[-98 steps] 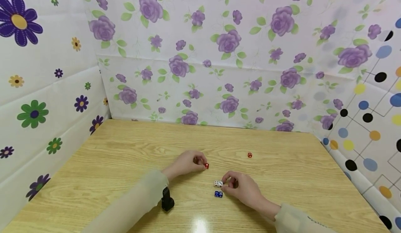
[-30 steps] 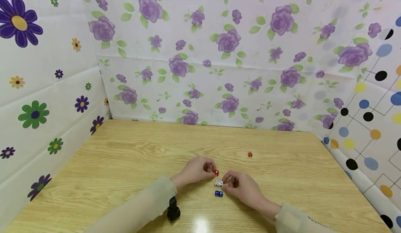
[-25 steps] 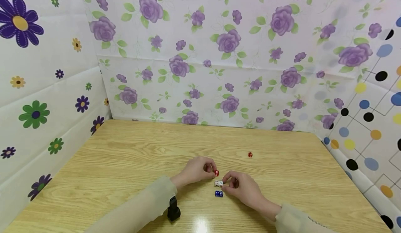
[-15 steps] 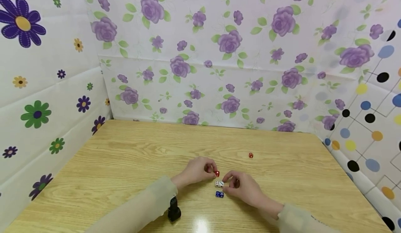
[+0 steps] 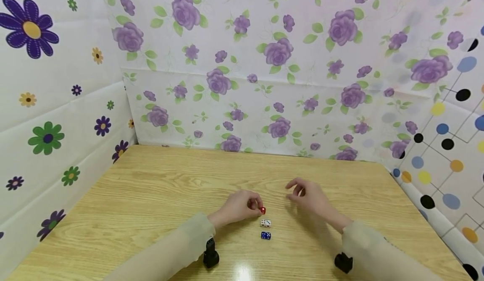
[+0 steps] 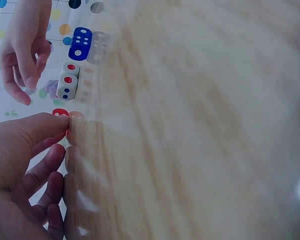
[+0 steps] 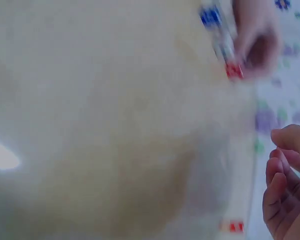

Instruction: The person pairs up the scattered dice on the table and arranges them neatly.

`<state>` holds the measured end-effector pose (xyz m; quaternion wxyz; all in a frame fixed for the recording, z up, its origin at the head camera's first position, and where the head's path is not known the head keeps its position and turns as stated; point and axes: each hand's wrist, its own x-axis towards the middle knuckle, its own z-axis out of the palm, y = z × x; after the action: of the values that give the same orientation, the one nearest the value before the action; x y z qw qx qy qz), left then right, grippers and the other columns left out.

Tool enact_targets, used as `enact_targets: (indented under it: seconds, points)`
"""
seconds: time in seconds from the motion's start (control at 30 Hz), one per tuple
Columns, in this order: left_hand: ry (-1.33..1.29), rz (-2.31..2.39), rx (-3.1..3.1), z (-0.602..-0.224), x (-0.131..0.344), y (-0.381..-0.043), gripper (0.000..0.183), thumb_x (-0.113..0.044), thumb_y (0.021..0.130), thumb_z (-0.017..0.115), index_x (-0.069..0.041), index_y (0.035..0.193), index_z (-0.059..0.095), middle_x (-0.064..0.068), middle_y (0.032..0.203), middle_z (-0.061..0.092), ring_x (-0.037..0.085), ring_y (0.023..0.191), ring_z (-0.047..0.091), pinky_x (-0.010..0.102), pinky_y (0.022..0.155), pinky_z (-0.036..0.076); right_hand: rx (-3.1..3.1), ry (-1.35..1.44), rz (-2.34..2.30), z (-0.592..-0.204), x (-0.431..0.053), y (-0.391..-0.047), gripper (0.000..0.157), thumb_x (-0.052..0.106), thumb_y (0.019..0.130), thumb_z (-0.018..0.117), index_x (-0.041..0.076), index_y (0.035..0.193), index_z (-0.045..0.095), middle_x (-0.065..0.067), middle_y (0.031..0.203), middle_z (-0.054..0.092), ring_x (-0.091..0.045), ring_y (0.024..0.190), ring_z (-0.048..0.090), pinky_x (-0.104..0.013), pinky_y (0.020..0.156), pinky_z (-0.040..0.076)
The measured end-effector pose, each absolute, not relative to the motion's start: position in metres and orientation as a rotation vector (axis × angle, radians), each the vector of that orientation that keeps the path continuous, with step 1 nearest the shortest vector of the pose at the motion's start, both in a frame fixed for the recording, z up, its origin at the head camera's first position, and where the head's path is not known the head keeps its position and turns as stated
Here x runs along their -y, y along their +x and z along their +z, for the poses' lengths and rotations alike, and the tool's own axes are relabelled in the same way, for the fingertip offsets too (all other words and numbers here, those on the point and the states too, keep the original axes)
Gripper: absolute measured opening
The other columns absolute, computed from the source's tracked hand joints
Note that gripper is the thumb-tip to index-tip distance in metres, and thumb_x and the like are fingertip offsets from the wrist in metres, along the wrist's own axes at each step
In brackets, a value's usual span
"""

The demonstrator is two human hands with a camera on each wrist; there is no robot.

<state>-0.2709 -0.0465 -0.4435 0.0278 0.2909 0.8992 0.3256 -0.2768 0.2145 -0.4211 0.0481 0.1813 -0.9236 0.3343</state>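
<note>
My left hand (image 5: 240, 206) pinches a red die (image 5: 263, 210) between thumb and fingertips at the tabletop, just beyond a pair of white dice (image 5: 265, 223) set side by side. Nearer to me lies a pair of blue dice (image 5: 266, 235), in line with the white ones. Over the table to the right, my right hand (image 5: 311, 197) holds nothing, its thumb and fingers apart and loosely bent. Another red die (image 7: 236, 227) shows blurred low in the right wrist view, apart from the right fingers; in the head view it cannot be seen, apparently behind that hand.
The wooden table (image 5: 181, 176) is backed by a flowered cloth (image 5: 245, 62), with patterned cloth at both sides too. A black wrist camera (image 5: 210, 253) sits at the left wrist and another black device (image 5: 343, 263) at the right.
The right hand has left the white dice and moved away and to the right, toward the far red die. Earlier, the left hand brought its red die rightward and nearer; it now stays there.
</note>
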Motion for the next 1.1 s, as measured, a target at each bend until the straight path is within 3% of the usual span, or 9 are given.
enact_targets:
  seconds: [0.23, 0.4, 0.57, 0.83, 1.1]
  points:
    - [0.895, 1.003, -2.778, -0.445, 0.047, -0.271, 0.008, -0.022, 0.085, 0.077, -0.023, 0.089, 0.070, -0.012, 0.071, 0.059, -0.001, 0.062, 0.048, 0.022, 0.068, 0.040, 2.845, 0.583, 0.900, -0.416, -0.254, -0.310, 0.028, 0.016, 0.093, 0.068, 0.010, 0.121, 0.067, -0.006, 0.091, 0.064, -0.014, 0.073, 0.055, -0.029, 0.063, 0.045]
    - [0.898, 1.005, -2.773, -0.445, 0.047, -0.271, 0.007, -0.022, 0.086, 0.076, -0.023, 0.089, 0.070, -0.013, 0.071, 0.059, 0.000, 0.061, 0.048, 0.022, 0.069, 0.040, 2.910, 0.636, 0.847, -0.425, -0.274, -0.322, 0.029, 0.018, 0.092, 0.068, 0.010, 0.120, 0.068, -0.010, 0.102, 0.066, -0.017, 0.085, 0.058, -0.034, 0.073, 0.048]
    - [0.896, 1.011, -2.768, -0.445, 0.047, -0.271, 0.007, -0.021, 0.086, 0.076, -0.022, 0.089, 0.070, -0.013, 0.071, 0.059, -0.001, 0.062, 0.048, 0.022, 0.069, 0.040, 2.919, 0.632, 0.829, -0.433, -0.282, -0.328, 0.028, 0.016, 0.088, 0.073, 0.011, 0.116, 0.070, -0.007, 0.099, 0.068, -0.016, 0.086, 0.061, -0.036, 0.077, 0.050]
    - [0.885, 1.009, -2.772, -0.446, 0.047, -0.271, 0.007, -0.022, 0.086, 0.076, -0.023, 0.089, 0.070, -0.013, 0.071, 0.059, -0.001, 0.061, 0.048, 0.022, 0.069, 0.040, 2.904, 0.601, 0.808, -0.438, -0.284, -0.327, 0.014, 0.014, 0.087, 0.074, 0.015, 0.101, 0.075, -0.003, 0.094, 0.070, -0.014, 0.083, 0.061, -0.033, 0.075, 0.051]
    - [0.883, 1.022, -2.766, -0.445, 0.047, -0.271, 0.007, -0.021, 0.085, 0.077, -0.022, 0.089, 0.071, -0.013, 0.071, 0.060, -0.001, 0.061, 0.049, 0.022, 0.069, 0.040, 2.901, 0.583, 0.790, -0.438, -0.283, -0.324, 0.011, 0.016, 0.088, 0.074, 0.016, 0.098, 0.076, -0.002, 0.095, 0.070, -0.014, 0.085, 0.061, -0.035, 0.077, 0.051]
